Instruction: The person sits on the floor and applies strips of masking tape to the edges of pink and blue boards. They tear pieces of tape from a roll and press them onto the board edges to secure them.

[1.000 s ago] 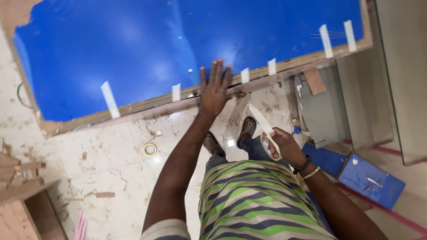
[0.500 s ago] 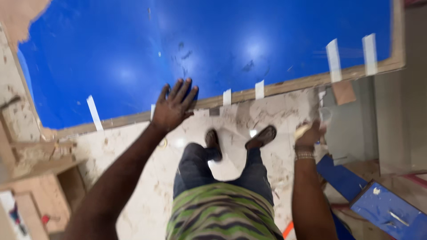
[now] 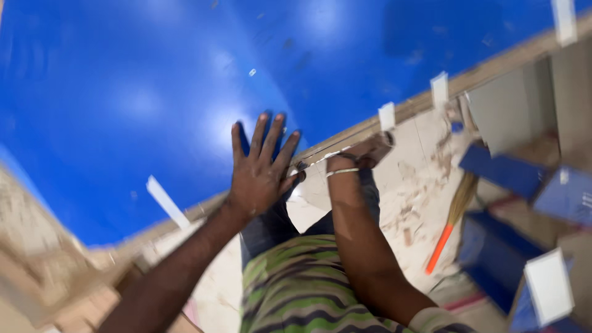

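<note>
A large blue panel (image 3: 154, 92) fills the upper left and centre of the frame, its surface glossy and wrapped in blue film. Its near long edge, a pale wood-coloured strip (image 3: 431, 102), runs diagonally from the lower left up to the upper right, so the panel's long axis lies along that same slant. Short white tape strips (image 3: 165, 200) cross this edge at intervals.

The left hand (image 3: 259, 169) sits at the centre of the frame, fingers spread wide and flat, palm pressed against the blue face just above the edge; it holds nothing. The panel lies straight ahead of and above this hand, which is already in contact with it.

The right hand (image 3: 361, 154) is just to the right, at the edge itself, with a thin bangle on the wrist. It looks closed around something pale, but blur hides what that is and how the fingers lie, so I cannot tell its state. Both hands are at the panel's near edge; the left is further onto the face, the right nearer the wooden rim.

Below the edge, the speckled pale floor (image 3: 413, 185) shows, with a broom with an orange handle (image 3: 447, 237) lying at the right, and blue boxes (image 3: 499, 169) beyond it at the right side of the frame.
</note>
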